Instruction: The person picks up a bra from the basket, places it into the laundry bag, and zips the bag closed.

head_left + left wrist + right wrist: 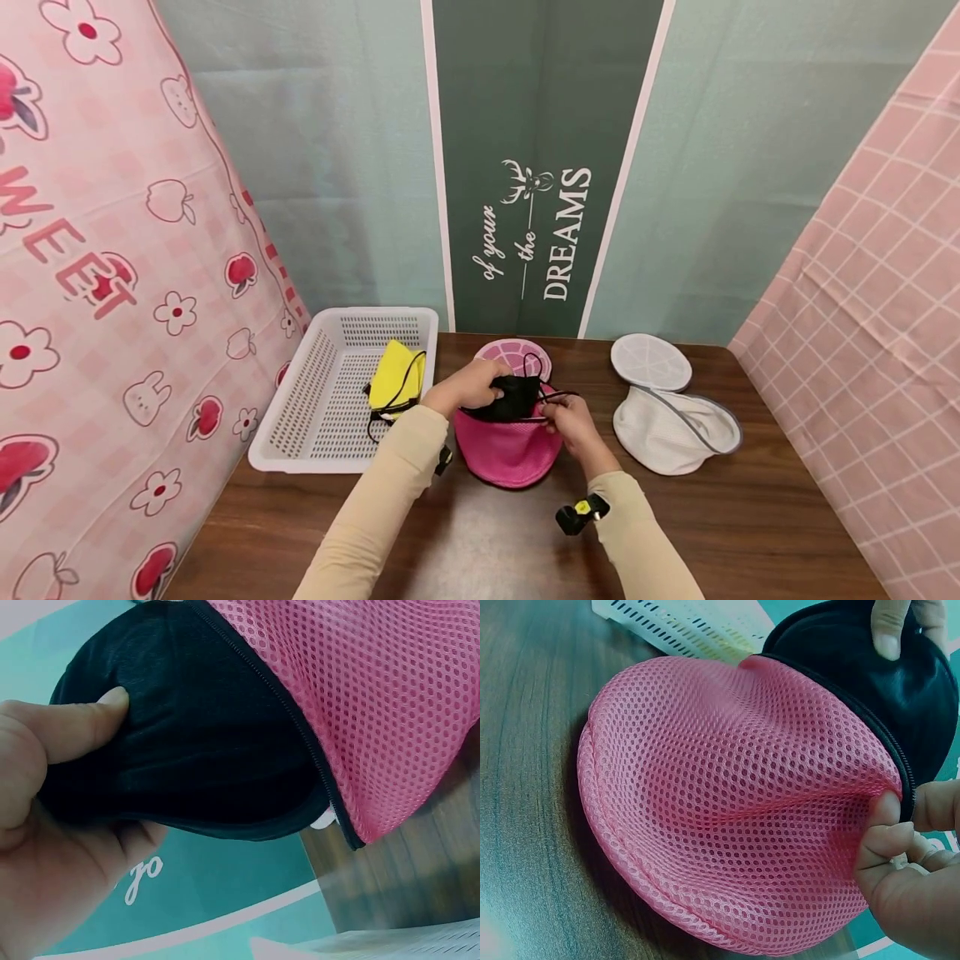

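Observation:
A pink mesh laundry bag (508, 457) lies on the table, its black zip edge unzipped at the far side. My left hand (474, 386) pinches a black, cup-shaped piece of cloth (517, 397) with thin dark straps; thumb on top, fingers partly hidden beneath. In the left wrist view one end of this black cloth (202, 727) passes inside the bag's mouth. My right hand (572, 421) pinches the zip edge of the bag, as the right wrist view shows with the mesh (735, 802) creased towards the thumb. Behind the bag lies its round pink ribbed end (517, 354).
At left stands a white perforated basket (296, 417) holding a yellow cloth item (393, 375) with black straps. A white mesh bag (652, 433) with a grey rim lies at right, below a round white ribbed disc (651, 362). Curtains hang around the brown wooden table (735, 525).

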Available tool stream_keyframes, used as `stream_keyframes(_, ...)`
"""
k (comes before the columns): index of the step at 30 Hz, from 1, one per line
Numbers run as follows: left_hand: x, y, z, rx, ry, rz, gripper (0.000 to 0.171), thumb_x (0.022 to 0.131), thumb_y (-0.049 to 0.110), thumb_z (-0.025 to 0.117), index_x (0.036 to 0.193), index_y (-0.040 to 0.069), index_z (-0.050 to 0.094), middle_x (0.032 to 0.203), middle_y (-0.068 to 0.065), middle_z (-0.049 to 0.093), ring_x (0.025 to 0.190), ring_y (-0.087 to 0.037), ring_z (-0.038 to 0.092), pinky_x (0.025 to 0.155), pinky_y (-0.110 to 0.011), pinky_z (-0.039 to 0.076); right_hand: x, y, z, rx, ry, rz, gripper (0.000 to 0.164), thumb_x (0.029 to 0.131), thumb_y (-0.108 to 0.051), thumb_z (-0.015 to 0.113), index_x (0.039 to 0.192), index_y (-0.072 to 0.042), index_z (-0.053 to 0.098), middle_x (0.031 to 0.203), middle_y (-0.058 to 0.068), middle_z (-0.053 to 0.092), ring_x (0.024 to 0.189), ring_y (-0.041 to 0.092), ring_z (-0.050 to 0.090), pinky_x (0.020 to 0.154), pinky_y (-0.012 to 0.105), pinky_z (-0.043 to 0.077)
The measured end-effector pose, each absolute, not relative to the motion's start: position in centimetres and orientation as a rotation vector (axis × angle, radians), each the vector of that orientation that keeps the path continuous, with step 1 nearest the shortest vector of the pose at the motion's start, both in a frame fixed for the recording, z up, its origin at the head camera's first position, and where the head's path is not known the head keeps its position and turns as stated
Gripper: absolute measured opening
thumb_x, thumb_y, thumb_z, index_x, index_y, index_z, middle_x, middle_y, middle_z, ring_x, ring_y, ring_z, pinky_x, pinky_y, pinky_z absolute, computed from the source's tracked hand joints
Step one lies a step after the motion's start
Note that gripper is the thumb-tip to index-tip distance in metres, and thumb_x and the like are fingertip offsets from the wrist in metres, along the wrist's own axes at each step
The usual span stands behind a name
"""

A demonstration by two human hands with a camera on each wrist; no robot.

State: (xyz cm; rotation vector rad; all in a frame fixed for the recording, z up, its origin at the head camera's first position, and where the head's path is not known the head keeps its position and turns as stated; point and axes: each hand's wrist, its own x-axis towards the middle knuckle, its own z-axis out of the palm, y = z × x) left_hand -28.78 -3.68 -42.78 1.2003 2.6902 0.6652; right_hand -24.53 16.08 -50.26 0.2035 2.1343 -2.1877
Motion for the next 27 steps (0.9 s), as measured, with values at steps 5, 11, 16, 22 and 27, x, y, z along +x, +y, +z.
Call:
stream_keyframes(5, -28.4, -2.8, -43.5, 1.228, 2.700, 0.563, 0.012, 0.078, -0.002, 0.063, 0.085, 0.008, 0.065, 0.082, -0.003, 0.061, 0.075, -0.015, 0.049, 0.072, -0.027, 0.042, -24.5, 16.2, -50.3, 0.221, 2.118, -2.220, 0.021, 0.082, 0.012, 0.049, 0.103, 0.017, 0.047, 0.072, 0.006, 0.053, 0.049, 0.008, 0.046, 0.045, 0.018, 0.038)
stream_keyframes(11, -27.8, -1.5, -44.4, 1.197, 2.760, 0.460, 0.017, 0.077, 0.001, 0.066, 0.092, 0.008, 0.068, 0.086, -0.002, 0.063, 0.077, -0.013, 0.051, 0.071, -0.025, 0.041, -24.4, 16.3, -50.1, 0.208, 2.100, -2.247, 0.018, 0.082, 0.013, 0.048, 0.099, 0.017, 0.048, 0.072, 0.007, 0.050, 0.048, 0.008, 0.045, 0.044, 0.018, 0.038)
stream_keyframes(16, -27.4, -0.4, -44.8, 1.081, 2.856, 0.417, 0.017, 0.075, 0.006, 0.069, 0.090, 0.010, 0.070, 0.084, 0.000, 0.064, 0.076, -0.013, 0.052, 0.068, -0.025, 0.041, -24.3, 16.5, -49.8, 0.186, 2.079, -2.259, 0.022, 0.083, 0.011, 0.047, 0.104, 0.018, 0.047, 0.073, 0.007, 0.050, 0.050, 0.008, 0.046, 0.046, 0.018, 0.039)
stream_keyframes(22, -27.2, 0.7, -45.6, 1.092, 2.929, 0.340, 0.012, 0.071, 0.009, 0.073, 0.082, 0.014, 0.071, 0.078, 0.000, 0.064, 0.075, -0.015, 0.057, 0.066, -0.026, 0.042, -24.2, 16.5, -49.7, 0.197, 2.062, -2.257, 0.026, 0.083, 0.012, 0.046, 0.107, 0.020, 0.047, 0.074, 0.007, 0.054, 0.051, 0.008, 0.047, 0.046, 0.017, 0.039)
stream_keyframes(27, -27.2, 1.5, -46.8, 1.030, 2.912, 0.412, 0.011, 0.071, 0.005, 0.072, 0.075, 0.015, 0.068, 0.071, 0.001, 0.061, 0.069, -0.013, 0.055, 0.060, -0.025, 0.040, -24.2, 16.6, -49.8, 0.218, 2.056, -2.258, 0.024, 0.083, 0.011, 0.046, 0.106, 0.018, 0.048, 0.075, 0.007, 0.055, 0.052, 0.008, 0.045, 0.046, 0.017, 0.039)
